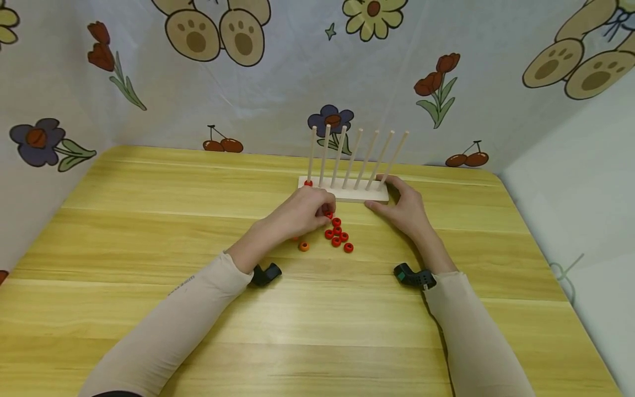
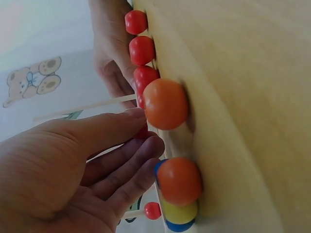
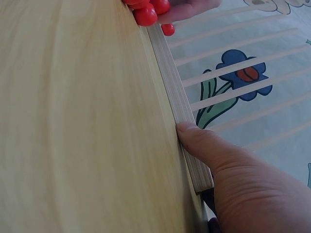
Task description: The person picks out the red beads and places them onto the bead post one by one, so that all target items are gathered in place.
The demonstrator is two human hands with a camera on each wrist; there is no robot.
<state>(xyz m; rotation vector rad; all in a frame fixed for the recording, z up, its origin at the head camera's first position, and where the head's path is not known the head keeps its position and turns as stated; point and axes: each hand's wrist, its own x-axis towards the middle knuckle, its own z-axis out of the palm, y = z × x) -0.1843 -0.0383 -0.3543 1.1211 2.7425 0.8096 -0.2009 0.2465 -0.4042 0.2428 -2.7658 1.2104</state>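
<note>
Bead [image 2: 141, 131] pinched in my left hand [image 1: 305, 211], my right hand [image 1: 405, 207] gripped the rack [image 1: 357, 195] by one end, probably steadying it.

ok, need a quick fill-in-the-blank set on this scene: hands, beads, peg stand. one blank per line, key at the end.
1. The pinched bead in the left hand is ____ in colour.
2. In the head view, the right hand grips the ____ end of the wooden base.
3. The number of pegs standing on the base is ____.
4. In the head view, the threaded bead sits on the peg farthest to the ____.

Missing words: red; right; seven; left
</note>
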